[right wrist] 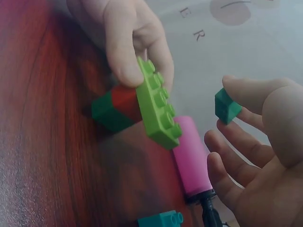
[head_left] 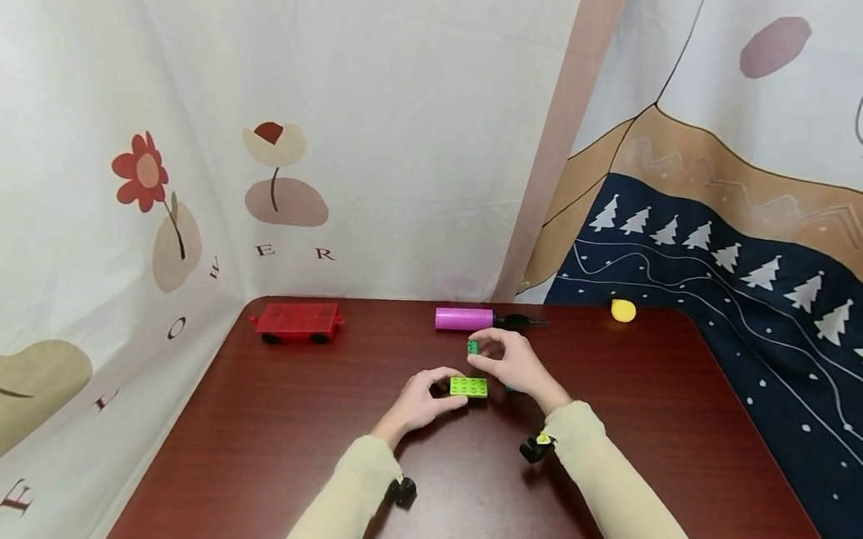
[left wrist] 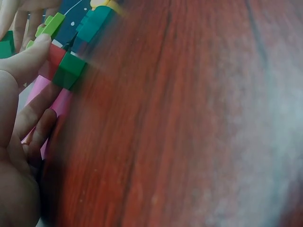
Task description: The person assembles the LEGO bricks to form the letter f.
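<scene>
My left hand (head_left: pixel 422 401) holds a stack of toy building bricks just above or on the table. Its top is a long lime-green brick (right wrist: pixel 158 106) with studs. Under that sit a red brick (right wrist: pixel 125 101) and a dark green brick (right wrist: pixel 106 113). Between thumb and fingertips, my right hand (head_left: pixel 511 361) pinches a small green brick (right wrist: pixel 227 105), up and behind the lime one and apart from it. A teal brick (right wrist: pixel 163 220) lies on the table near the right hand, mostly hidden in the head view.
At the table's back stand a red toy wagon (head_left: pixel 297 320) on the left and a pink-purple pump (head_left: pixel 464 319) with a black end just beyond my hands. A yellow object (head_left: pixel 623 310) lies at the back right. Printed curtains (head_left: pixel 411 134) hang behind the brown table (head_left: pixel 275 459).
</scene>
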Tool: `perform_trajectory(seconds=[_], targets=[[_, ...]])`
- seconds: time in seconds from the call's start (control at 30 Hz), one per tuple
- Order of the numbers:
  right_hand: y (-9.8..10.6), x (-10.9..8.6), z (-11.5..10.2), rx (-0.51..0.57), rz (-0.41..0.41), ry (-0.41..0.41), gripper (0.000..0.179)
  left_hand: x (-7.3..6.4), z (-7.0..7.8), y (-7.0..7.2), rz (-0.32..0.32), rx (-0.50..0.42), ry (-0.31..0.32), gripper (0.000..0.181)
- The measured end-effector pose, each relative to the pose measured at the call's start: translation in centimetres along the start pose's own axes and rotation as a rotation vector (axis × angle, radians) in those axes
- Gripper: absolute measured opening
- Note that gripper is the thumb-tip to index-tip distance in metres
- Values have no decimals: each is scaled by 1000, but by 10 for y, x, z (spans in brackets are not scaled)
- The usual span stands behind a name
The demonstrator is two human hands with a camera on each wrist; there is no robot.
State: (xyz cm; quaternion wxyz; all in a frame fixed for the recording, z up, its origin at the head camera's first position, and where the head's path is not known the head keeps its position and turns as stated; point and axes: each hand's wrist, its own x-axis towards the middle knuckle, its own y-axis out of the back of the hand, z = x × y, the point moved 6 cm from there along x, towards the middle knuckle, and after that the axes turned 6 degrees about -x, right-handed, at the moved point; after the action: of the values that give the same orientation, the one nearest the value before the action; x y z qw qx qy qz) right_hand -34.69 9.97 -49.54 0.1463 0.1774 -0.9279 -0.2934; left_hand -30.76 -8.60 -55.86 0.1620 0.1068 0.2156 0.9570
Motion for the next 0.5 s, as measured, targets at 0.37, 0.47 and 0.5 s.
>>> perform_trajectory(seconds=[0.37, 0.47, 0.5], targets=[[-3, -9, -6, 56, -38, 50, 38, 3, 0, 0, 7, 3, 8, 32], [-4, -12, -6, 59, -53, 40, 37, 4, -1, 0, 7, -5, 18, 33], [-4, -13, -6, 57, -59, 37, 37, 4, -2, -1, 7, -8, 18, 33]])
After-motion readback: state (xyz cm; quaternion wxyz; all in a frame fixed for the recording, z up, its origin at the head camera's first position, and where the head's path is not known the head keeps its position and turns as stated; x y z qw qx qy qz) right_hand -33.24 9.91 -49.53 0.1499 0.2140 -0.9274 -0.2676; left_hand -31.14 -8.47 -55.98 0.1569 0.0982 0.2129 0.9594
